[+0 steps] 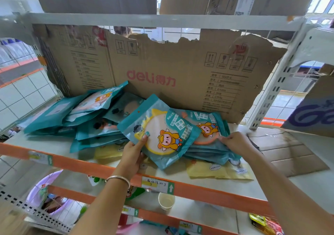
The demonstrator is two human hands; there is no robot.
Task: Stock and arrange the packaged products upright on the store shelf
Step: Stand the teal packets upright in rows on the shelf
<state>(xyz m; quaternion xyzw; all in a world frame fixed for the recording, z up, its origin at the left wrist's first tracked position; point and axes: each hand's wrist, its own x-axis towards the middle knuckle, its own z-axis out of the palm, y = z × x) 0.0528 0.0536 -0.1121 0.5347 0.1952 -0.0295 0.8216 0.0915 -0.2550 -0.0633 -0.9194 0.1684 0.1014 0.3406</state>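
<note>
- A torn brown cardboard sheet printed "deli" [162, 68] lines the back of the bay. It looks like the natural backstop, so the first packet is best stood flush against it.
- The white shelf board with an orange front rail [45, 144] holds all the stock, and none of it is upright yet.
- A slumped heap of flat teal plastic pouches [59, 115] fills the left side. It probably needs clearing in small batches so a row has floor to stand on.
- A lower stack of the same teal pouches [209, 126] lies to the right, overlapping flat pale-yellow packets [216, 171] at the front edge.
- One teal pouch with a yellow ring and a cartoon figure [159, 131] is tilted above the right stack, face towards the camera. Turning its bottom seam down before it is set should keep it from sliding.
- The left hand [132, 153] pinches that pouch at its lower corner, thumb on the front and fingers behind.
- The right hand [235, 141] has curled fingers nipping the near edge of the right stack. Steadying it there should stop the pile shifting.
- How many pouches each pile holds cannot be counted.
- The yellow packets are mostly covered, and their contents cannot be told.
- The small print on the packets and the price tags is too blurred to read.
</note>
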